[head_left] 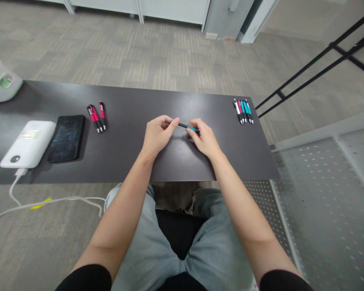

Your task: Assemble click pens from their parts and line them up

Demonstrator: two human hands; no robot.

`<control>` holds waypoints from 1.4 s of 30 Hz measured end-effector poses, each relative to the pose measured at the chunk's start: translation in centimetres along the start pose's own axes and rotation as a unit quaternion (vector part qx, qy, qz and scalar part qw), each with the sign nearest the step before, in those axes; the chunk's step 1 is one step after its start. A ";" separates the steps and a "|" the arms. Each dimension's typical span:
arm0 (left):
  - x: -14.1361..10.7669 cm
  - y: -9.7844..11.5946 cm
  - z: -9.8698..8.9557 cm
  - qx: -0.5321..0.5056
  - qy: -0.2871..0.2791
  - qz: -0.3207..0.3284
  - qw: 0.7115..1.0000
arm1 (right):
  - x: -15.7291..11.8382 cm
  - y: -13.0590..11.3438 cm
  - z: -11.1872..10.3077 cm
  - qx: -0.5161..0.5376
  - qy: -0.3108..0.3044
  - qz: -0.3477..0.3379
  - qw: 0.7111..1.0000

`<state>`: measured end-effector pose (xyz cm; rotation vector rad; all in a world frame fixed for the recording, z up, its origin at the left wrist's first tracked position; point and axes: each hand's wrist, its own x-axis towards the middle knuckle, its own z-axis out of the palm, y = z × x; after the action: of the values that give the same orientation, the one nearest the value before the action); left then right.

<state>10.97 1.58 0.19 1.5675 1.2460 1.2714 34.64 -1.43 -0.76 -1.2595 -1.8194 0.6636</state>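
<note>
Above the middle of the dark table, both hands hold one black and teal pen [191,128] between them, lying nearly level. My left hand [159,133] pinches its black end between thumb and fingers. The teal end is gripped by my right hand [204,137], with the fingers closed around it and partly hiding it. To the right, several pens [243,111] in white, red and teal lie side by side in a row. Off to the left rest three red and black pens [97,117], two touching and one slightly apart.
A black phone [66,138] lies left of the red pens, beside a white power bank [28,143] with a white cable [63,199] hanging past the table's front edge. At the far left stands a pale plastic object [3,83]. A black metal frame [309,60] rises beyond the table's right end.
</note>
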 end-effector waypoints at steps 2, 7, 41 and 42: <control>0.2 -0.2 -0.2 0.011 0.010 -0.007 1.000 | -0.1 0.3 0.0 0.005 -0.003 0.010 1.000; 1.0 -0.8 -2.4 0.081 -0.018 -0.009 0.996 | -0.3 0.4 0.1 -0.022 0.002 0.033 0.999; 0.4 0.9 0.2 -0.265 -0.173 0.015 0.948 | -0.2 -4.3 0.8 0.368 -0.133 0.178 0.903; 0.3 1.0 0.6 -0.280 -0.173 0.009 0.944 | -0.3 -4.4 0.8 0.377 -0.150 0.183 0.896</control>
<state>11.81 1.59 1.10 1.3029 0.5787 1.1622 31.76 -3.26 2.14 -0.9813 -1.3097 1.6635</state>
